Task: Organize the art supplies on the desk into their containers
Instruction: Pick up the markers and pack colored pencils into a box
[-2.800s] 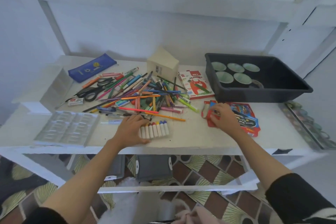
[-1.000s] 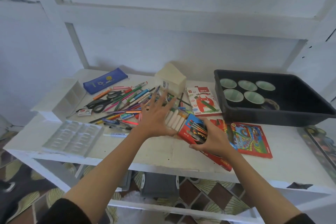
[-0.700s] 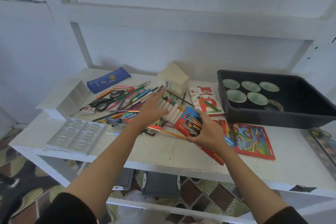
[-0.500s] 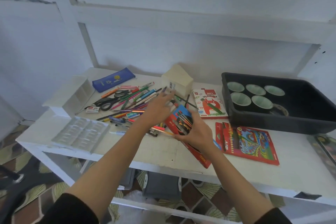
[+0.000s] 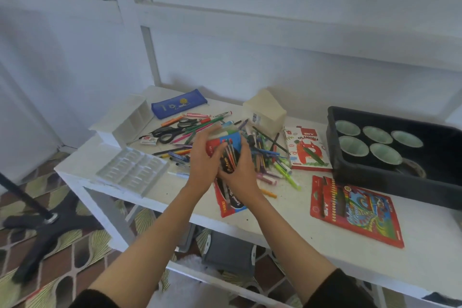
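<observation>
Over the middle of the white desk (image 5: 287,210), both hands hold a red and blue marker packet (image 5: 231,197) tilted upright. My right hand (image 5: 241,170) grips its right side and lower part. My left hand (image 5: 206,157) curls round a row of white-barrelled markers (image 5: 226,130) at the packet's upper end, against its left side. How far the markers sit inside the packet is hidden by my fingers. A loose pile of pens and pencils (image 5: 267,155) lies just behind the hands.
Black scissors (image 5: 172,130), a blue pencil case (image 5: 178,105), a white organizer (image 5: 127,120) and a clear plastic tray (image 5: 132,170) are on the left. A cream box (image 5: 265,112), oil pastels box (image 5: 306,149), red pencil packet (image 5: 355,210) and black tub (image 5: 390,180) with green cups lie right.
My left hand lifted the row of markers from the desk and brought it to the packet. My right hand raised the packet and moved it left, so both hands now meet.
</observation>
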